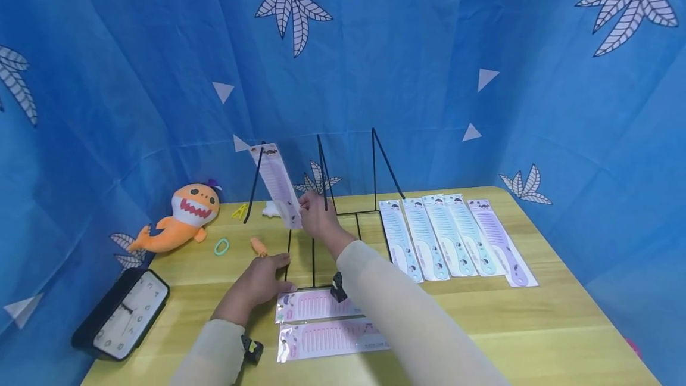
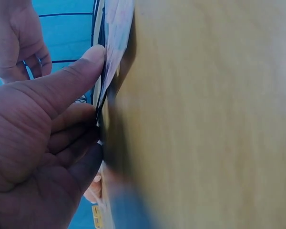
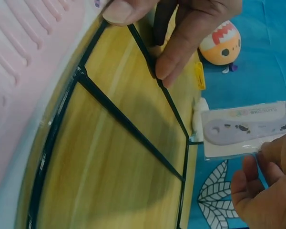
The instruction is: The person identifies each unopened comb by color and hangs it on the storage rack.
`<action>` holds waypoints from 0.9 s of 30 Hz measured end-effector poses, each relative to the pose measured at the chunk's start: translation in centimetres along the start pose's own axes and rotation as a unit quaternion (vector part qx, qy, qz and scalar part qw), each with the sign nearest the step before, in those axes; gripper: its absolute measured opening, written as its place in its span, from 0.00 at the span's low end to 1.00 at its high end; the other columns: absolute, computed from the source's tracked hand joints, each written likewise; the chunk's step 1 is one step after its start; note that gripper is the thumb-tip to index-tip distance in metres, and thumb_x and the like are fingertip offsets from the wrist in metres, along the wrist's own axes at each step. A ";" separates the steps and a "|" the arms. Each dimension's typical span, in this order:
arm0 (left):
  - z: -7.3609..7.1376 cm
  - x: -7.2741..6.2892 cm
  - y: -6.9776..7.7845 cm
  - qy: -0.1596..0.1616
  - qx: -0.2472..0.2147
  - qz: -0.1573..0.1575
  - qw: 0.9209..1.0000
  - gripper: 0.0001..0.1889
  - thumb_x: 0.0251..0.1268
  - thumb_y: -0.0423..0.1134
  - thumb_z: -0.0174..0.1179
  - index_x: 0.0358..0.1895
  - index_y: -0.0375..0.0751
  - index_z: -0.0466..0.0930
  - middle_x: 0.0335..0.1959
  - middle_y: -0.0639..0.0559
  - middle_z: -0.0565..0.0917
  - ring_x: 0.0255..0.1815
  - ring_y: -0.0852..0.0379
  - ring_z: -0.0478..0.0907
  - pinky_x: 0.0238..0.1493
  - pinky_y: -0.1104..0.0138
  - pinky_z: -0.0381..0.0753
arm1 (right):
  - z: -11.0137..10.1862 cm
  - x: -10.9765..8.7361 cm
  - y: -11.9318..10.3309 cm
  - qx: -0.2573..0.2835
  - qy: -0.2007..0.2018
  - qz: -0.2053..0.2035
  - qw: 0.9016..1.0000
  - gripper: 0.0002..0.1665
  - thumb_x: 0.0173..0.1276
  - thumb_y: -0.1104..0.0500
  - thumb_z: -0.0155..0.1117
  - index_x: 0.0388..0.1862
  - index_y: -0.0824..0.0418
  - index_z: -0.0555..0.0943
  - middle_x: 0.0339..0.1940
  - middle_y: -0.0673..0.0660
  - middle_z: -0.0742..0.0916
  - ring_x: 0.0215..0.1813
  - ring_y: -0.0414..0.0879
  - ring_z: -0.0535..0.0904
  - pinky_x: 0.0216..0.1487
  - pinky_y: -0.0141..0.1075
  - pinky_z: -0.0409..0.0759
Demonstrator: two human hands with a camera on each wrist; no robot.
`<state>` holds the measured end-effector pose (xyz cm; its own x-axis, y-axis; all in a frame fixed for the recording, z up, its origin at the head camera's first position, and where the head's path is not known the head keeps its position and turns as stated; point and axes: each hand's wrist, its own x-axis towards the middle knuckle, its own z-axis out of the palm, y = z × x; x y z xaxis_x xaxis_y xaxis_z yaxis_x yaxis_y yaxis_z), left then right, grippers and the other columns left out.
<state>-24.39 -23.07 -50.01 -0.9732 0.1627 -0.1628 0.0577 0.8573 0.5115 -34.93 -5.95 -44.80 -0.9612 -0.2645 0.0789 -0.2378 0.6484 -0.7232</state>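
Observation:
In the head view my right hand [image 1: 321, 216] pinches the lower end of a packaged lilac comb [image 1: 278, 186]. The pack stands tilted, its top overlapping the upper end of the left arm of a black wire rack [image 1: 305, 288]. Up close in the right wrist view, the comb's handle end [image 3: 248, 128] lies by my fingertips. My left hand [image 1: 261, 282] holds the rack's front left corner, thumb at the front wire and fingers along the side wire. Two packaged pink combs [image 1: 316, 338] lie in front of the rack, partly hidden by my right sleeve.
Several packaged blue combs [image 1: 429, 237] and a purple one [image 1: 501, 243] lie right of the rack. An orange shark plush [image 1: 179, 219], a green ring [image 1: 221, 246], a yellow clip [image 1: 239, 211] and an alarm clock [image 1: 123, 314] are on the left. Blue curtain hangs behind.

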 end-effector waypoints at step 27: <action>-0.1 0.0 -0.2 -0.002 0.007 0.013 1.000 0.37 0.68 0.42 0.78 0.77 0.34 0.76 0.81 0.39 0.75 0.84 0.36 0.67 0.84 0.40 0.68 | -1.8 -2.2 0.6 0.015 -0.058 -0.054 0.997 0.30 0.86 0.51 0.62 0.81 0.58 0.73 0.71 0.60 0.86 0.69 0.53 0.85 0.66 0.48 0.89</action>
<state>-24.47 -23.31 -50.06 -0.9703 0.1871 -0.1532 0.0863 0.8598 0.5033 -33.24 -3.63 -44.17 -0.9071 -0.4132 0.0797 -0.3332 0.5897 -0.7357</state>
